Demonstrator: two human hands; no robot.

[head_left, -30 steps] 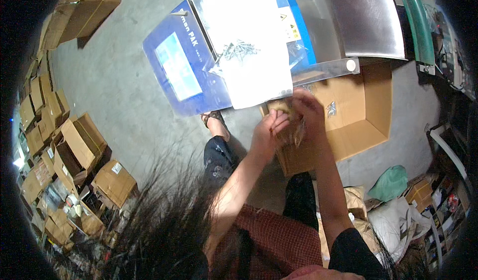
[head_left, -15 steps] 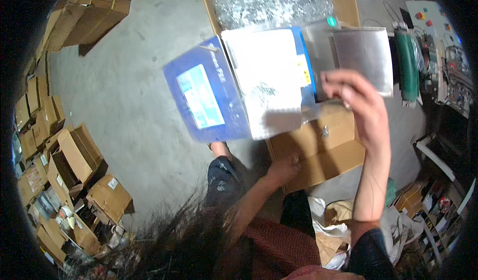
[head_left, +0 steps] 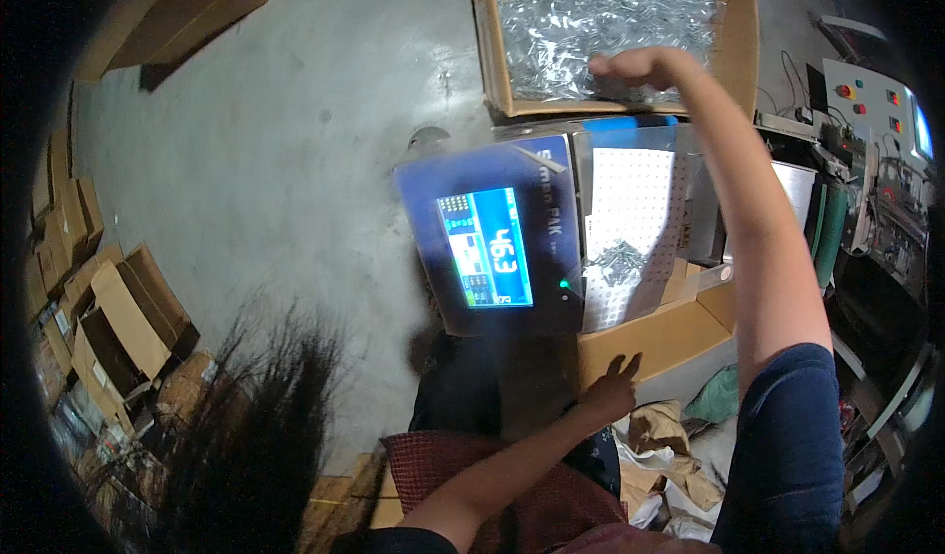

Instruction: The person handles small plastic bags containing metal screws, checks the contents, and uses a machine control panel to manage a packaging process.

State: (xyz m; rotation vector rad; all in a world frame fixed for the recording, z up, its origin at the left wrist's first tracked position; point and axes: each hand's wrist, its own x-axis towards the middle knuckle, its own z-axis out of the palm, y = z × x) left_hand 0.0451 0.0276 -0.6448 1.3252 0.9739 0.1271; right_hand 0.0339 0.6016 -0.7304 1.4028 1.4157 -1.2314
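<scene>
My right hand (head_left: 642,67) is stretched over a cardboard box (head_left: 495,42) at the top. Its fingers are extended and bent downward, with nothing visible in them. The box holds a heap of shiny silvery, clear-looking pieces (head_left: 600,17), too fine to make out singly. Below it stands a blue machine panel (head_left: 418,209) with a lit screen (head_left: 484,249). Beside the panel, a small pile of thin metal pieces (head_left: 618,261) lies on a white perforated tray (head_left: 638,185). My left hand (head_left: 612,393), fingers apart, is at the near side of a lower cardboard box (head_left: 669,337), holding nothing.
Open cardboard cartons (head_left: 138,323) crowd the floor at the left. A control panel (head_left: 866,101) with buttons and a green roller (head_left: 830,234) stand at the right. Crumpled paper and sacks (head_left: 669,446) lie near my legs.
The view has shifted, so the machine sits lower and turned. My right hand has moved from above the metal plates beside the tray to over the upper box. My left hand's fingers have spread.
</scene>
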